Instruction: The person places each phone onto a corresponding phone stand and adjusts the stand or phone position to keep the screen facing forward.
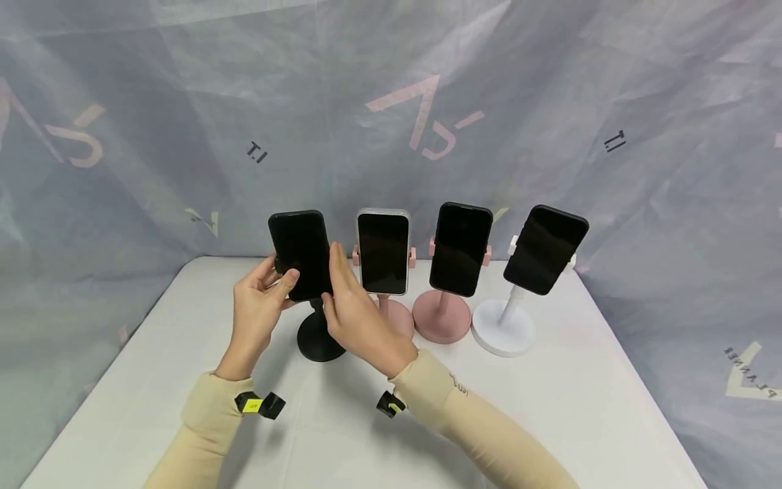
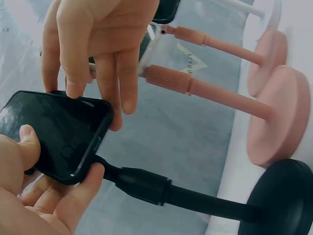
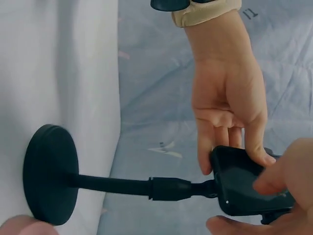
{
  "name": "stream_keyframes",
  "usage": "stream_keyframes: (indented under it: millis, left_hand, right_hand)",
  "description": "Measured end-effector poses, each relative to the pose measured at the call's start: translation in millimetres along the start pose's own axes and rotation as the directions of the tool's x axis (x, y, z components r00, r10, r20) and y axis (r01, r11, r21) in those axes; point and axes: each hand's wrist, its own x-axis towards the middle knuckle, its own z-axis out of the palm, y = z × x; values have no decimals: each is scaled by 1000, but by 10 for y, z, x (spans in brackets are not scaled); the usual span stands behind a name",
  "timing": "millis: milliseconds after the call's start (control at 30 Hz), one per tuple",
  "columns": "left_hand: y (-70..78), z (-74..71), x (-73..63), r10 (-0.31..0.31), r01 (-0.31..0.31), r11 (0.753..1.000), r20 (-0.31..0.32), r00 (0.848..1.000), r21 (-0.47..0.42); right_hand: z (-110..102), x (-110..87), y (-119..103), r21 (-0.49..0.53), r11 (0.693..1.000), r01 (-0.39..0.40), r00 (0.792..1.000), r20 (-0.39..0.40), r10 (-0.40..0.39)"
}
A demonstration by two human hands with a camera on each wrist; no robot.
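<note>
My left hand (image 1: 256, 305) holds a black smartphone (image 1: 303, 244), its thumb across the lower left of the dark screen and its fingers behind. The phone sits at the head of a black phone stand (image 1: 320, 339) with a round base. Along the phone's right edge lies my right hand (image 1: 363, 322), with fairly straight fingers touching the side. In the left wrist view the right fingertips (image 2: 128, 105) reach past the phone's edge near its lower corner. The holder behind the phone is mostly hidden by the phone and hands.
To the right, a silver-edged phone (image 1: 383, 251) and a black phone (image 1: 461, 248) stand in pink stands. Farther right, another black phone (image 1: 546, 248) leans tilted in a white stand (image 1: 504, 329). A grey printed cloth (image 1: 330, 122) hangs behind the white table (image 1: 599, 407).
</note>
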Motion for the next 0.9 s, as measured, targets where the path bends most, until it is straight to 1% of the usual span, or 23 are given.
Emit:
stream_keyframes:
  millis: [67,233,367,467,533,567,600,633,667,700,733,767,800,833,900]
  left_hand:
    - [-30,0,-9,7,-7,1000,3,1000,-3]
    - [-85,20,11,38,-38,998,2,999,-52]
    - [-131,29,19,44,-44,999,-12,999,-13]
    - [-159,36,20,59,-57,995,-27,998,76]
    - [-180,47,-3,38,-35,993,-24,999,111]
    - [-194,56,-29,3,-1,994,-13,1000,106]
    - [-211,68,-66,-50,49,995,9,999,85]
    - [-237,85,-112,-112,110,993,31,993,50]
    - [-263,109,-165,-177,177,984,58,982,8]
    - [-292,135,-223,-243,247,969,91,966,-32]
    - [-326,163,-282,-301,311,948,127,945,-63]
    - [-364,191,-343,-345,362,929,169,923,-78]
    - [-407,219,-403,-373,395,915,205,905,-80]
    - [-450,245,-461,-382,406,912,238,893,-59]
    - [-541,287,-565,-370,384,923,318,873,19]
  right_hand:
    - [21,-17,22,-9,1000,9,1000,1,-9]
    - [38,-25,82,-3,1000,23,1000,12,-23]
    - [48,-25,139,14,1000,27,999,40,-28]
    - [60,-29,180,12,1000,24,999,45,-24]
    - [67,-49,201,16,1000,16,999,48,-17]
    - [74,-68,209,20,1000,12,999,51,-13]
    - [84,-93,220,33,999,8,998,58,-9]
    - [93,-120,229,52,999,1,998,68,-5]
    - [100,-155,238,79,997,-11,997,82,5]
    - [111,-193,253,112,993,-29,995,100,18]
    - [119,-233,270,148,988,-48,993,116,31]
    - [127,-277,289,177,982,-69,990,136,45]
    - [132,-325,313,201,976,-90,986,156,59]
    - [137,-374,339,215,970,-108,982,172,72]
    - [147,-479,399,227,964,-136,975,201,91]
